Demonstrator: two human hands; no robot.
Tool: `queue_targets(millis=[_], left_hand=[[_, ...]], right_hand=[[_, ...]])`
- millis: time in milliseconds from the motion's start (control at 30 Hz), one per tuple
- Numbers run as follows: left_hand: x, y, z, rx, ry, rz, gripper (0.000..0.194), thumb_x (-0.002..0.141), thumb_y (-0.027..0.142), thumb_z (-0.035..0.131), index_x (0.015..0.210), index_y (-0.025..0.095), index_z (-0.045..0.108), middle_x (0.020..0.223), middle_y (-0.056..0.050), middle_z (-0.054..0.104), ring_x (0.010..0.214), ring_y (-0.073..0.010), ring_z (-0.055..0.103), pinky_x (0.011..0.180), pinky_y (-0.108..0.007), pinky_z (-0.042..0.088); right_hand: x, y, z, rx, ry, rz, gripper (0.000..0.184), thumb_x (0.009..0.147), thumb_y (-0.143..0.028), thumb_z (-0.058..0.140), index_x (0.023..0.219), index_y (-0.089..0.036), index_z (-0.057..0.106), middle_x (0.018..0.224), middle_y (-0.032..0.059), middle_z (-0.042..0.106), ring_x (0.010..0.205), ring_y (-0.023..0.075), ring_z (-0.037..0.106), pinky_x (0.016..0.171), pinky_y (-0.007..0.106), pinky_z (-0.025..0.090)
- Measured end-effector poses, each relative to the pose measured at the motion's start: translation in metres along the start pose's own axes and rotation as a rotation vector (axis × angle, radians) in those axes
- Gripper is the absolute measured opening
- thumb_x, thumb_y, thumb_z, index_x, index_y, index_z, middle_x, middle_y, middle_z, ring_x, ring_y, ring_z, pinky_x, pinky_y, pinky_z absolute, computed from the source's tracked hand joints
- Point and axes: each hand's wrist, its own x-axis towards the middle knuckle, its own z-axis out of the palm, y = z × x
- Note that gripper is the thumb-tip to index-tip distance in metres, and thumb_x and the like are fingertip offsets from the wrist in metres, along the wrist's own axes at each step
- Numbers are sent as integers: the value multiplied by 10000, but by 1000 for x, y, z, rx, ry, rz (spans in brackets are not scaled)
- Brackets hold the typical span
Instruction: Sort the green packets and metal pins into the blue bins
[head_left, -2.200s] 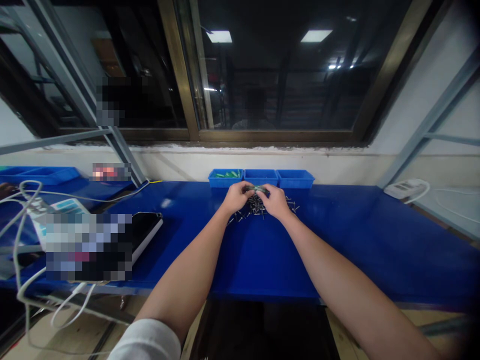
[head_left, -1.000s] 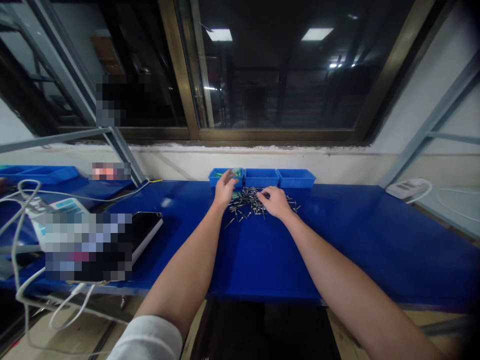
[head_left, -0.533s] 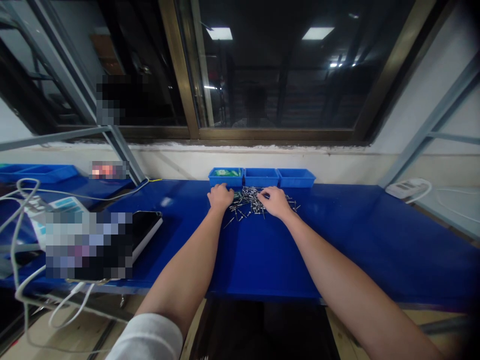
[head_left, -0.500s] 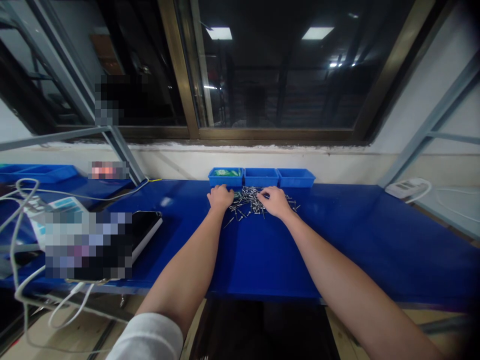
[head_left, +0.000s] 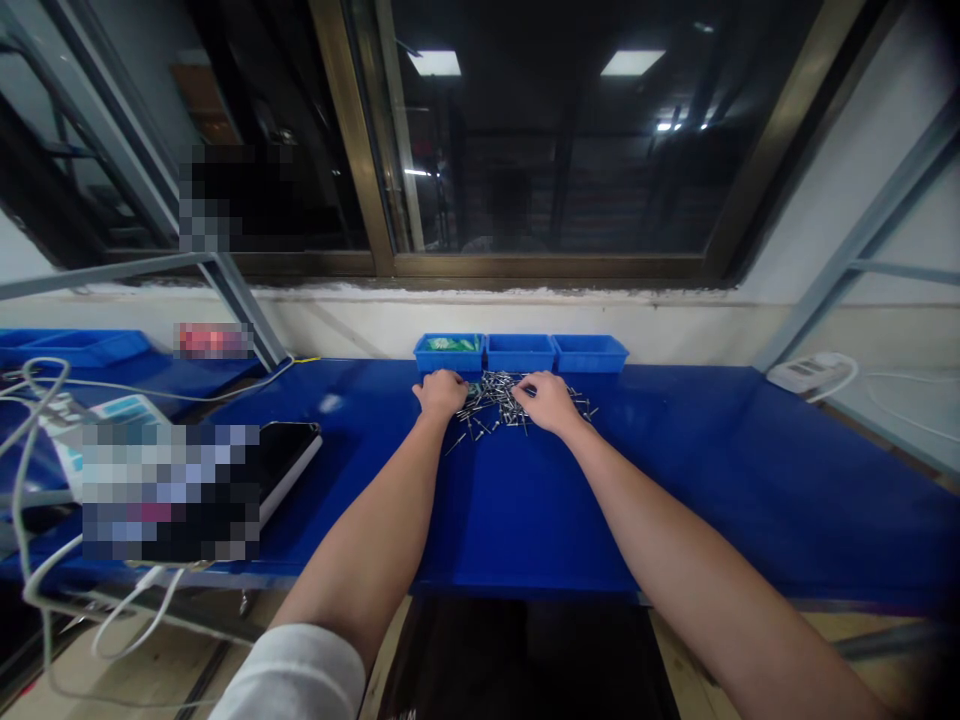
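Note:
A loose pile of thin silver metal pins with heads, like pop rivets [head_left: 495, 390], lies on the blue table [head_left: 525, 520] in front of the bins. At the pile's left edge is my left hand [head_left: 441, 393], its fingers curled down and closed; what they hold, if anything, is hidden. My right hand [head_left: 547, 402] rests over the right part of the pile, thumb and forefinger pinched together among the pins. Whatever is in that pinch is too small to make out. A few pins lie scattered toward me, below the pile.
Behind the pile stand three blue bins; the left bin [head_left: 450, 352] holds a green and white packet. A dark tablet-like device [head_left: 289, 440] with white cables [head_left: 154, 610] is at left. A white power strip [head_left: 806, 372] sits at right, under a metal frame.
The view has shifted slightly. Both hands stay at the same places by the pile, with barely any finger movement, and the pile looks the same.

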Motion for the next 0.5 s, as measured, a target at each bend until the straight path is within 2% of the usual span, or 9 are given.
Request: queue_targets(millis=[167,500], left_hand=[[-5,4,-1,77,-14,-16,471,756,518,489,1035,190,680,1236,-210,523,1171,-404,418,929,-556,311],[-2,4,6,77,-53,39,374,816,452,451,1053,220,624,1211,-188,510,1168,-384,409,927,-556,307]], right_hand=[[0,-1,0,-7,-11,6,174,794,-290,567,662,-214,651,753,34,664,779,198,556,722,321,391],[0,-1,-1,-11,-21,14,171,794,-286,565,664,-214,649,761,38,665,794,201,557,739,323,395]])
